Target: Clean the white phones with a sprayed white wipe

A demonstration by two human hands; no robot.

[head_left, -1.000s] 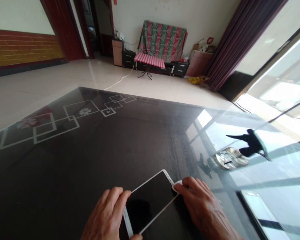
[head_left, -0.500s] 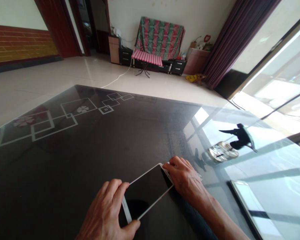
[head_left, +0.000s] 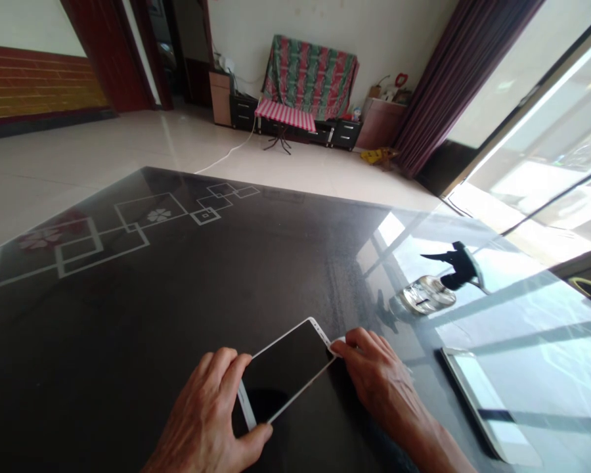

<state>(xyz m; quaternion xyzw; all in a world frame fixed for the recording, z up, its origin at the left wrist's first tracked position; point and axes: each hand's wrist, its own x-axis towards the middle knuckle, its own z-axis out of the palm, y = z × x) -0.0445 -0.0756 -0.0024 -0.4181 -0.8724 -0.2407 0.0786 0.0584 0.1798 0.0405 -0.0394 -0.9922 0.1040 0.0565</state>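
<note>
A white-framed smartphone [head_left: 288, 368] with a dark screen is held slantwise just over the dark tabletop. My left hand [head_left: 209, 407] grips its lower left end, thumb on the near edge and fingers on the far one. At the opposite end my right hand [head_left: 377, 368] is closed at the phone's right corner. A bit of white, cloth-like material [head_left: 338, 341] pokes out between its thumb and fingers; most of it is hidden by the hand.
Right of my hands lies a second phone [head_left: 490, 407]. Beyond it a clear spray bottle [head_left: 428, 294] with a black trigger head lies on its side. The glossy table [head_left: 201, 276] carries window reflections. A striped stool [head_left: 285, 115] stands across the floor.
My right hand has slid down and right along the phone's end, uncovering its upper corner and end strip. My left hand keeps its grip. The view has shifted slightly.
</note>
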